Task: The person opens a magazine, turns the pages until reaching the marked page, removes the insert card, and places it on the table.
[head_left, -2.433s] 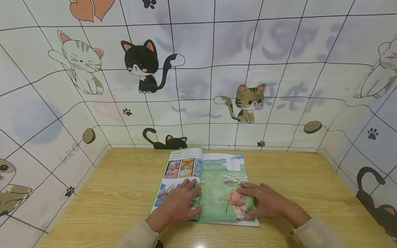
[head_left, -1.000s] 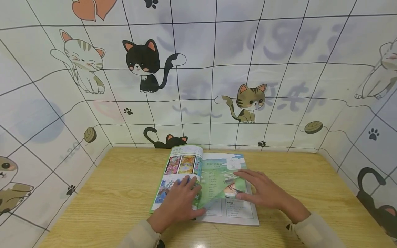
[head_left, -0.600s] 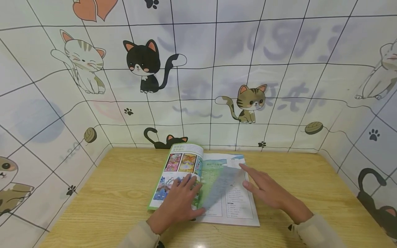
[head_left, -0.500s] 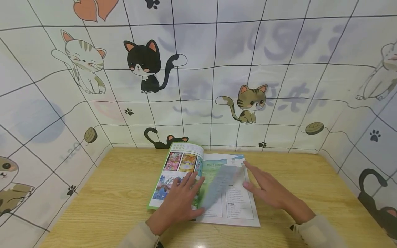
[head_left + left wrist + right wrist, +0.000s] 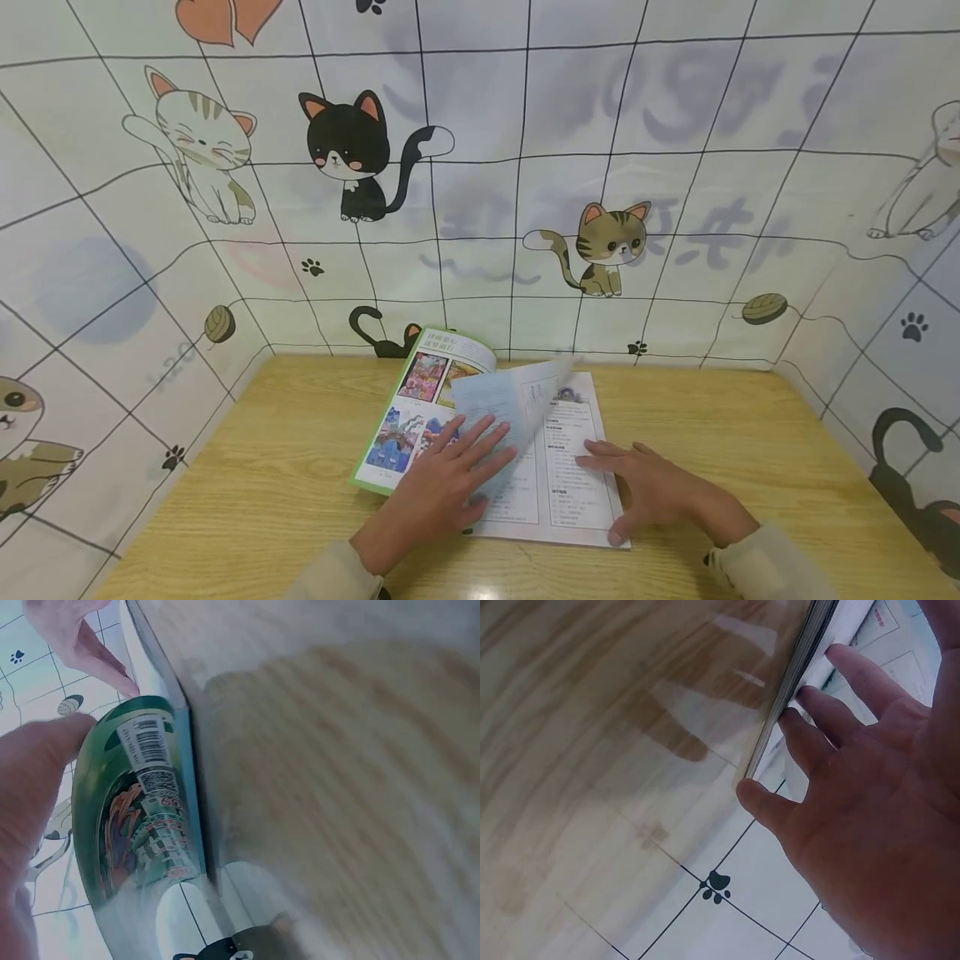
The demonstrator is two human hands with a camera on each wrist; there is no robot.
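Lying spread on the desk (image 5: 285, 467), an illustrated magazine (image 5: 534, 462) occupies the middle, with a raised leaf (image 5: 517, 396) arching between the picture page (image 5: 390, 454) on the left and the text page (image 5: 570, 492) on the right. Blur hides the far right end of that leaf.

The left hand (image 5: 446, 487) lies across the leaf with fingers extended and spread; its grip encloses nothing. The right hand (image 5: 652, 487) touches the right margin of the text page, thumb by the near right corner. Its grip is slack and pinches nothing; the pressure applied cannot be told.

Handling assessment: the leaf appears thin, light and pliant, curving without support, and is judged liable to crease or tear under a sharp pull. The left wrist view shows a bowed green cover (image 5: 90, 802) carrying a barcode (image 5: 148, 742); its sheen suggests a smooth, fairly slippery surface. The page edges (image 5: 791, 682) make a slim stack, so the whole should weigh little, though it may slide if unbraced.

Recommended hold: a single leaf by its outer edge, lightly, between thumb and fingertip; the remainder steadied by a flat palm beside the fold.
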